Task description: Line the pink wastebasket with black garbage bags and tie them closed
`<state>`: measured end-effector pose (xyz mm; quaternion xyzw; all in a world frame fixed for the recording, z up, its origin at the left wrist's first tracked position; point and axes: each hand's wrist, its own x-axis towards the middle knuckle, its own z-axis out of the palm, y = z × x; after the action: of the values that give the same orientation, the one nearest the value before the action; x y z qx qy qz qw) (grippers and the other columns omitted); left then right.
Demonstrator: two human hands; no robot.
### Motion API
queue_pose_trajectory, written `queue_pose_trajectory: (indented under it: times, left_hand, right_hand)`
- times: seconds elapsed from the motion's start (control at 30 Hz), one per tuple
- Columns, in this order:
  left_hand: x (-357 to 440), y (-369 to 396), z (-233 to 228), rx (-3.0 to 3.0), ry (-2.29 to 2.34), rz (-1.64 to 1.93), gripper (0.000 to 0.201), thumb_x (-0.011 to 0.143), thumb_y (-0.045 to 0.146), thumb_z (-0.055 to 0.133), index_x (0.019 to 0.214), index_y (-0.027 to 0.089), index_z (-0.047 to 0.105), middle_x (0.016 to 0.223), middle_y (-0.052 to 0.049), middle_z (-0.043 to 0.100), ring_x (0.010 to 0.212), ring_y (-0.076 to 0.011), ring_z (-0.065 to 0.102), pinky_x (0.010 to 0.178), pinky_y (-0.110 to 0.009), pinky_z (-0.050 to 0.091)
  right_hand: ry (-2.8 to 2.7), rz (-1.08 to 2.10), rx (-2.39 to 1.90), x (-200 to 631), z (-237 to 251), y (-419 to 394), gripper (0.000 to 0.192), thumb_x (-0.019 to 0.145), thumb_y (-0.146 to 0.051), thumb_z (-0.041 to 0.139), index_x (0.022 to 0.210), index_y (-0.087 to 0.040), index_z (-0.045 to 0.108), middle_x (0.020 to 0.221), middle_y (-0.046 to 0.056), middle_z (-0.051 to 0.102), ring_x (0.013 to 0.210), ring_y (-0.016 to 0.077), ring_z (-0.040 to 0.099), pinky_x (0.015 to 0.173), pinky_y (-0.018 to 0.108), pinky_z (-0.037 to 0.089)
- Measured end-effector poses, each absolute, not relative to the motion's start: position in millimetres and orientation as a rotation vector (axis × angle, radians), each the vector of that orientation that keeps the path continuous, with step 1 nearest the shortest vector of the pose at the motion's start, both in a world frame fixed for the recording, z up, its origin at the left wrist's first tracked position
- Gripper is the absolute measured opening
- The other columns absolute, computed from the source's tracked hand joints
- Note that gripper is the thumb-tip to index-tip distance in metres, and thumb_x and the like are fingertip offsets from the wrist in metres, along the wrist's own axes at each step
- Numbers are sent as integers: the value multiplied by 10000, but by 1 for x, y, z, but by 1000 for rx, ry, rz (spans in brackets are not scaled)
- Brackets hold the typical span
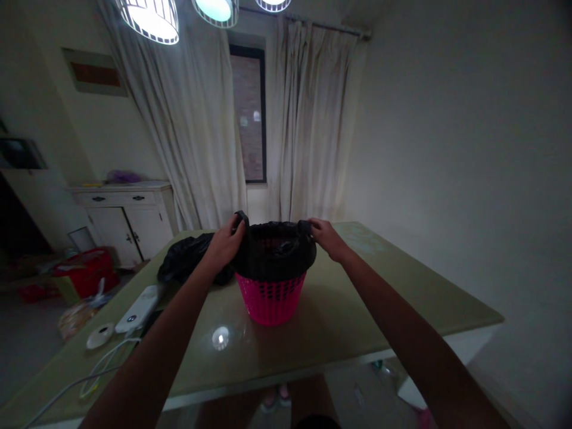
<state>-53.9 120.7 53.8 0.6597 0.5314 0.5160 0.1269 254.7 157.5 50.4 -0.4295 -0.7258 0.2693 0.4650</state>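
A pink perforated plastic bin (270, 300) stands upright in the middle of the glass-topped table (357, 310). A black plastic bag (277, 253) lines it and folds over its rim. My left hand (227, 243) grips the bag's left edge, pinching a raised handle loop. My right hand (325, 236) grips the bag's right edge at the rim. Both arms reach forward across the table.
A second crumpled black bag (185, 259) lies left of the bin. A white power bank (139, 308), a round white disc (100, 336) and a white cable (96, 369) sit near the table's left edge. A white cabinet (127, 220) and red box (84, 271) stand at left.
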Motion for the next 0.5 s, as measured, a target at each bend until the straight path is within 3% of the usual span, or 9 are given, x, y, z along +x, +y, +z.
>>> queue_pose_trajectory:
  times: [0.13, 0.33, 0.5]
  left_hand:
    - [-59, 131, 55, 1523, 1239, 1696, 494, 990, 514, 676, 1383, 213, 678, 1329, -114, 764, 1187, -293, 733, 1052, -420, 589]
    - [-64, 164, 72, 781, 921, 1968, 192, 978, 170, 726, 1154, 229, 675, 1059, -28, 764, 843, -144, 732, 870, -270, 641]
    - [-62, 191, 94, 761, 730, 2016, 453, 889, 2, 725, 1243, 276, 654, 985, 18, 743, 759, -117, 726, 836, -245, 653]
  right_hand:
    - [-1666, 688, -1098, 254, 54, 168, 515, 996, -615, 545, 1017, -160, 784, 1044, 85, 767, 1000, 236, 687, 897, 359, 561]
    - [-1604, 589, -1336, 252, 69, 197, 427, 1028, -518, 592, 1054, -155, 816, 1149, 111, 797, 1109, 259, 702, 1031, 377, 502]
    - [-1679, 743, -1111, 237, 88, 214, 371, 996, -471, 652, 1127, -169, 823, 1268, 100, 793, 1221, 259, 687, 1116, 377, 472]
